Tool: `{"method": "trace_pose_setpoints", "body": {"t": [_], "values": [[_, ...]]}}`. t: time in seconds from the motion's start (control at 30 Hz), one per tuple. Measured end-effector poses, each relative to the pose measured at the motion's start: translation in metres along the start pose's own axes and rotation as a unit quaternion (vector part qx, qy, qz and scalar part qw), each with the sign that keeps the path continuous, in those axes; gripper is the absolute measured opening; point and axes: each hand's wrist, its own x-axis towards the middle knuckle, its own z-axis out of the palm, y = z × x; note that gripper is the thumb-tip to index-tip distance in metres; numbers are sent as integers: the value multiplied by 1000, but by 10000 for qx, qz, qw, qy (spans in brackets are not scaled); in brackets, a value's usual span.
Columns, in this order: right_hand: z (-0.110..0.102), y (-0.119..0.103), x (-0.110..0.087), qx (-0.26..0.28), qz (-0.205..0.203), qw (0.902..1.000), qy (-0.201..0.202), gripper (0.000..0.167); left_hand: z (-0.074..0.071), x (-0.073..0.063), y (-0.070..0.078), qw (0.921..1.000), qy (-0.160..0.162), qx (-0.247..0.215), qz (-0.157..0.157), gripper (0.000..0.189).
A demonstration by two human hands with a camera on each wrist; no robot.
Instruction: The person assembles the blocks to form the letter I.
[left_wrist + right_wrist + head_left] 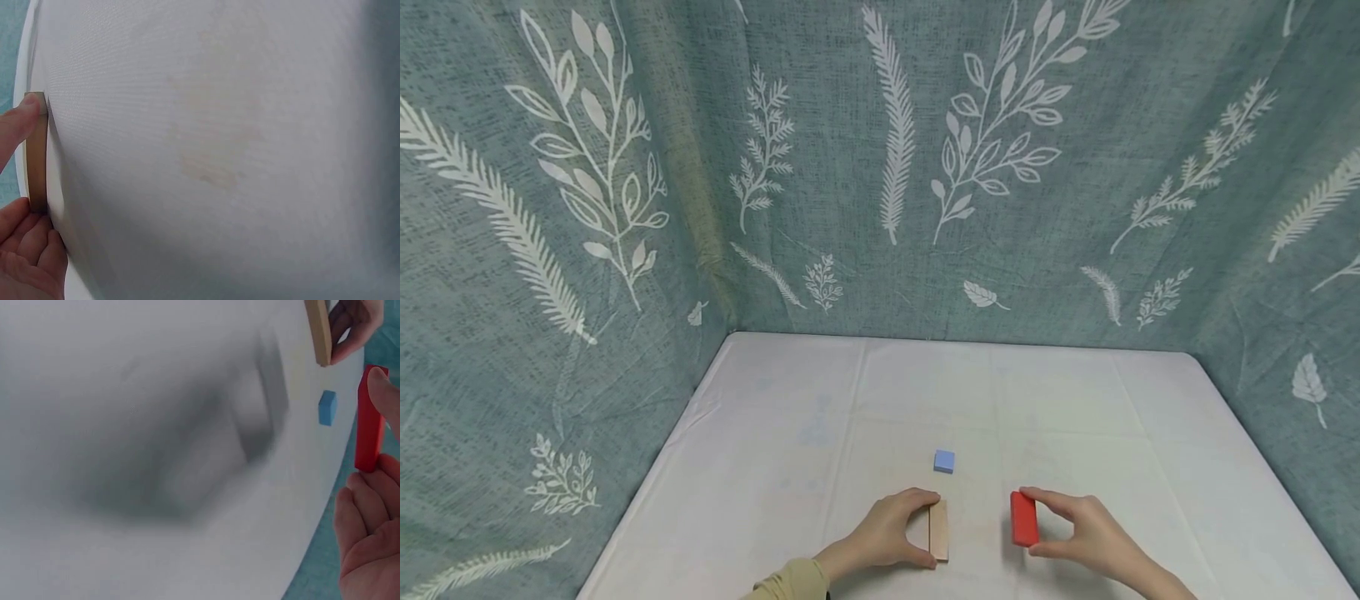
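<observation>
In the head view my left hand (885, 533) holds a plain wooden block (938, 531) by its two ends, thumb at the near end and fingers at the far end. The left wrist view shows this wooden block (37, 156) at or very near the table surface. To the right, my right hand (1086, 537) pinches a red block (1024, 519) end to end. A shadow lies below the red block (370, 419), which is raised off the table. Beyond the wooden block sits a small blue block (944, 461), touched by neither hand.
A white cloth with creases covers the table (775, 417). Green-blue curtains (850, 167) with white leaf prints hang behind the table and along both sides.
</observation>
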Motion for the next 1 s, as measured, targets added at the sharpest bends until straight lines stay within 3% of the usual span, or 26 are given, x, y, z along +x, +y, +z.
{"method": "trace_pose_setpoints", "body": {"t": [0.43,0.77,1.0], "values": [[-2,-21,5,105,-66,9996,-237,67,0,1,1,10000,37,-9,35,76],[5,-22,6,66,-481,9985,-264,67,0,-1,1,10000,-40,-70,-32,76],[8,-20,7,38,-307,9987,-412,68,-1,1,2,10000,3,-17,27,76]]}}
